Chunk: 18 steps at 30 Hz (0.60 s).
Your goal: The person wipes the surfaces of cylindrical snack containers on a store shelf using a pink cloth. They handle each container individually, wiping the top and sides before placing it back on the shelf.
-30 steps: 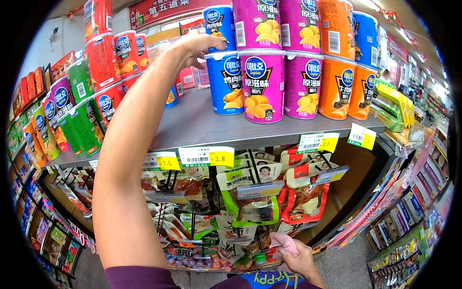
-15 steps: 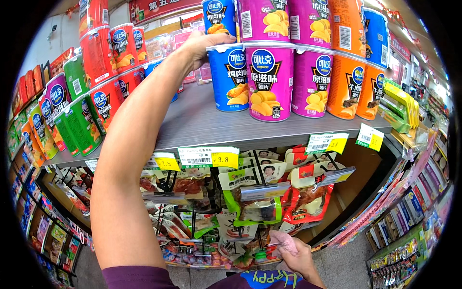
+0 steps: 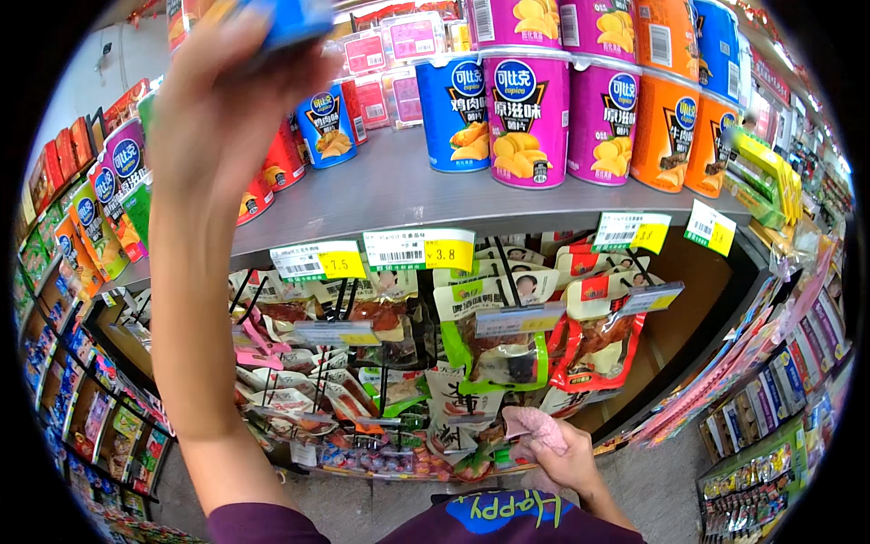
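- Just now your L hand (image 3: 213, 98) swings the top blue can (image 3: 294, 20) left, clear of the lower blue can (image 3: 453, 113); that stack's down to 1 layer.
- L fingers hold the top can, up above the shelf (image 3: 385, 186); blurred, exact grip can't tell.
- R hand (image 3: 569, 461) unchanged, fingers bunched on pink cloth (image 3: 535, 428).
- Count, R group: 4 purple cans (image 3: 528, 136), 3 orange cans (image 3: 664, 145), 2 blue incl. lower; 1 extra blue can (image 3: 328, 131) nr L forearm.

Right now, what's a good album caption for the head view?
Blurred left hand holds a blue cylindrical can; right hand grips a crumpled pink cloth.
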Each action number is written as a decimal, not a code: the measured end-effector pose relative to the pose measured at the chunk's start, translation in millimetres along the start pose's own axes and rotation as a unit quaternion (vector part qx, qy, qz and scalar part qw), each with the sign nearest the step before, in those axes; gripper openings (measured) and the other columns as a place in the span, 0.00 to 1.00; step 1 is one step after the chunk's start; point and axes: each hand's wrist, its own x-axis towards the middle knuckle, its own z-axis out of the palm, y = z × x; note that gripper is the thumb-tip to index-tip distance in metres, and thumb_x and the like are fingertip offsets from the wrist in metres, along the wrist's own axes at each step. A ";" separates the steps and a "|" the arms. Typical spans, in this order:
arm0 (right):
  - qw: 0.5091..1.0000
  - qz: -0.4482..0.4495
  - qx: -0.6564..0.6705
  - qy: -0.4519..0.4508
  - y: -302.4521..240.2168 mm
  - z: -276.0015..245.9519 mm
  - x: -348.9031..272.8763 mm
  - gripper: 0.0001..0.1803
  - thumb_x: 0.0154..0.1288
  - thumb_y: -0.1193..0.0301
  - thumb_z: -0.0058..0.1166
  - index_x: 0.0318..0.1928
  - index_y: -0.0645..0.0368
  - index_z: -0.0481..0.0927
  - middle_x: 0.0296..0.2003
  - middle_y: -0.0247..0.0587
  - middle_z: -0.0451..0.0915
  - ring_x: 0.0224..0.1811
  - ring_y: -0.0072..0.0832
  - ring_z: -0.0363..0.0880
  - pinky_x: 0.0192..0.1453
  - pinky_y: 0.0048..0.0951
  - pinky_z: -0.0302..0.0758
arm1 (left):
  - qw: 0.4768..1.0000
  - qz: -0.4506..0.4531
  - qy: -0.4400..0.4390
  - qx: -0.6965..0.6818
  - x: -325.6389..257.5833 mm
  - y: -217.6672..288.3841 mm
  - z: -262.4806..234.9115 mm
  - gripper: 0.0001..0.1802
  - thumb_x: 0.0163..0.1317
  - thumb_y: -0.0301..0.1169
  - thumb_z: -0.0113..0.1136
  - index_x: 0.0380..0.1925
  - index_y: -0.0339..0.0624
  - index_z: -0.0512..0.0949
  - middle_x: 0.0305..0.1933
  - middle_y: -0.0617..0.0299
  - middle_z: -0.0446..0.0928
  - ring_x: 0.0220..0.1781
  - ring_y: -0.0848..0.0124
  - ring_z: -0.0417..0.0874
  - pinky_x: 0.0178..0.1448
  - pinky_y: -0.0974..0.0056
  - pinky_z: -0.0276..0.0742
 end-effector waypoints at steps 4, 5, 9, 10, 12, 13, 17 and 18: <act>0.991 0.010 0.126 -0.030 -27.4 10.2 10.3 0.17 0.57 0.75 0.60 0.49 0.65 0.79 0.36 0.38 0.83 0.37 0.20 0.80 0.43 0.25 0.76 | 0.948 -0.040 0.313 -0.029 -144.2 -18.0 39.4 0.42 0.51 0.41 0.62 0.62 0.31 0.58 0.51 0.44 0.70 0.48 0.55 0.76 0.44 0.54 0.76; 0.989 0.039 0.117 -0.077 -14.3 11.3 7.6 0.18 0.60 0.77 0.56 0.52 0.65 0.78 0.43 0.38 0.83 0.42 0.19 0.79 0.47 0.24 0.76 | 0.901 -0.088 0.420 -0.065 -175.6 -25.9 52.9 0.44 0.49 0.42 0.62 0.62 0.29 0.57 0.48 0.42 0.70 0.44 0.55 0.76 0.38 0.56 0.77; 0.905 0.058 0.381 -0.182 -64.7 21.2 26.5 0.22 0.66 0.79 0.44 0.61 0.71 0.67 0.57 0.47 0.74 0.52 0.28 0.77 0.53 0.30 0.76 | 0.942 -0.199 0.252 -0.094 -308.4 -71.6 76.5 0.56 0.26 0.32 0.69 0.62 0.23 0.55 0.51 0.42 0.72 0.46 0.53 0.79 0.53 0.55 0.76; 0.893 0.047 0.407 -0.186 -67.0 22.6 29.5 0.23 0.67 0.78 0.42 0.62 0.72 0.65 0.58 0.48 0.73 0.53 0.30 0.77 0.54 0.31 0.75 | 0.929 -0.253 0.245 -0.115 -321.4 -78.0 89.5 0.56 0.26 0.31 0.69 0.61 0.23 0.57 0.52 0.43 0.73 0.48 0.55 0.79 0.56 0.56 0.75; 0.936 -0.001 0.298 -0.186 -62.9 19.4 37.0 0.25 0.67 0.73 0.43 0.62 0.74 0.63 0.58 0.50 0.72 0.60 0.31 0.71 0.61 0.33 0.69 | 0.905 -0.344 0.185 -0.167 -333.0 -89.2 100.0 0.48 0.31 0.27 0.69 0.58 0.23 0.62 0.50 0.45 0.75 0.50 0.59 0.80 0.56 0.57 0.75; 0.941 -0.007 0.288 -0.176 -66.5 19.3 40.5 0.29 0.66 0.68 0.47 0.62 0.75 0.62 0.60 0.53 0.70 0.60 0.34 0.72 0.62 0.34 0.69 | 0.897 -0.391 0.159 -0.132 -337.3 -91.1 103.6 0.45 0.33 0.26 0.70 0.57 0.26 0.65 0.49 0.49 0.76 0.49 0.63 0.80 0.55 0.61 0.75; 0.937 -0.187 0.154 -0.253 -73.4 47.6 57.9 0.38 0.54 0.65 0.65 0.63 0.69 0.65 0.62 0.57 0.66 0.66 0.42 0.65 0.66 0.39 0.64 | 0.903 -0.417 0.060 0.081 -365.2 -110.3 113.0 0.43 0.28 0.30 0.72 0.52 0.30 0.69 0.44 0.57 0.77 0.45 0.71 0.78 0.52 0.66 0.74; 0.925 -0.252 0.060 -0.280 -84.9 48.7 56.2 0.41 0.50 0.65 0.69 0.63 0.67 0.66 0.62 0.58 0.66 0.67 0.44 0.63 0.67 0.41 0.63 | 0.894 -0.436 0.066 0.085 -369.4 -114.4 114.9 0.41 0.28 0.30 0.72 0.50 0.31 0.70 0.42 0.57 0.77 0.43 0.71 0.78 0.50 0.65 0.75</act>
